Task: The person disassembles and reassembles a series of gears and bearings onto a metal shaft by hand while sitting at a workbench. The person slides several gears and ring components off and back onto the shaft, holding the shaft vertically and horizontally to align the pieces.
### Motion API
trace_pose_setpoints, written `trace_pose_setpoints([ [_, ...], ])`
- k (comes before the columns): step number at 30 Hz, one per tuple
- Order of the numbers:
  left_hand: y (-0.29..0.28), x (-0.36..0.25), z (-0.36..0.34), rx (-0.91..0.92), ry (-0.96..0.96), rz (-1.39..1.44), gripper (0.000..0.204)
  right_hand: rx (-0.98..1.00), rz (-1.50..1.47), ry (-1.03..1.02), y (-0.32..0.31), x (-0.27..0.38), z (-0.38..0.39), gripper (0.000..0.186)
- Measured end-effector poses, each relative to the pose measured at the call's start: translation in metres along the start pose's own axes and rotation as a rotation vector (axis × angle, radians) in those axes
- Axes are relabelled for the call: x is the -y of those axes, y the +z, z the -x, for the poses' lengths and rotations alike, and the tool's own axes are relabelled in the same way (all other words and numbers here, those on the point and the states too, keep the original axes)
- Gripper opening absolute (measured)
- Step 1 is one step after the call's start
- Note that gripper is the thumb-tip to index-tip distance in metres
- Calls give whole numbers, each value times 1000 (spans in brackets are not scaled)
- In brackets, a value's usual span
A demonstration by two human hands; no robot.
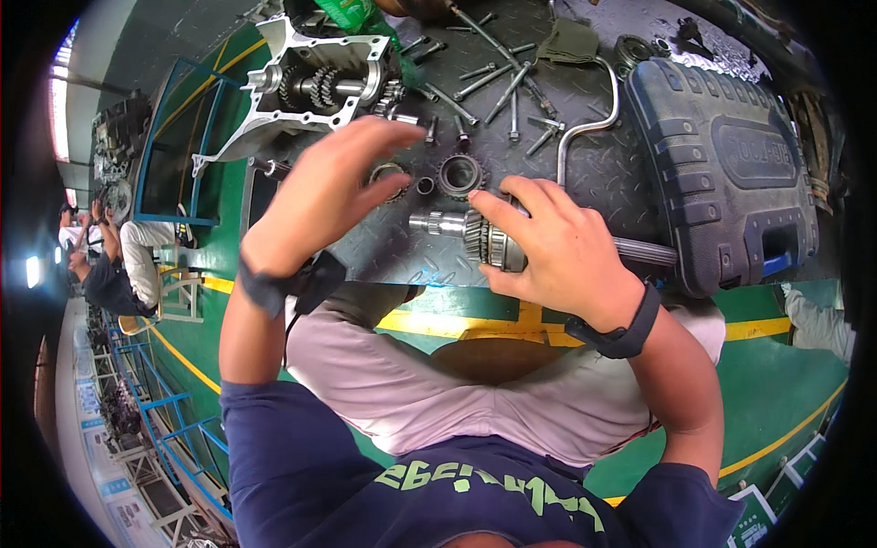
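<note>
My right hand [557, 239] is wrapped over a gear shaft [480, 239] that lies across the near side of the table, its fingers closed round the gear. The splined end [647, 250] of the shaft runs out to the right toward a toolbox. My left hand [331, 187], a little blurred, is held over the table with thumb and fingers apart and nothing between them. Beside its thumb sits a small gear ring [390, 181], partly hidden by the hand. A larger gear ring [459, 174] and a small collar [425, 186] lie just ahead of the shaft.
An opened gearbox housing [306, 117] with gears inside stands at the far left. Several bolts [514, 117] are scattered at the back, by a bent metal rod [585, 128]. A dark toolbox [722, 173] fills the right side. Other people [119, 265] are at the far left.
</note>
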State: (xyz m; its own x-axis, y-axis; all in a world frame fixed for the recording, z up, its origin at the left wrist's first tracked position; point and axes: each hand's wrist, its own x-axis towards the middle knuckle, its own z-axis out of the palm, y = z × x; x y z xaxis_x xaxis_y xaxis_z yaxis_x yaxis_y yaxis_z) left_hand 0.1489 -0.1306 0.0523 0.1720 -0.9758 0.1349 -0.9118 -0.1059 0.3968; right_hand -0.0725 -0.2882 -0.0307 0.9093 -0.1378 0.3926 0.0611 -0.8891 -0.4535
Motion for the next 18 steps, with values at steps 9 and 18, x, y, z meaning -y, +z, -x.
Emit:
trace_pose_setpoints([
  [9, 7, 60, 110, -363, -716, 84, 57, 24, -14, 22, 2, 1, -2, 67],
  [18, 41, 83, 96, -362, -535, 274, 53, 15, 17, 22, 3, 1, 0, 66],
])
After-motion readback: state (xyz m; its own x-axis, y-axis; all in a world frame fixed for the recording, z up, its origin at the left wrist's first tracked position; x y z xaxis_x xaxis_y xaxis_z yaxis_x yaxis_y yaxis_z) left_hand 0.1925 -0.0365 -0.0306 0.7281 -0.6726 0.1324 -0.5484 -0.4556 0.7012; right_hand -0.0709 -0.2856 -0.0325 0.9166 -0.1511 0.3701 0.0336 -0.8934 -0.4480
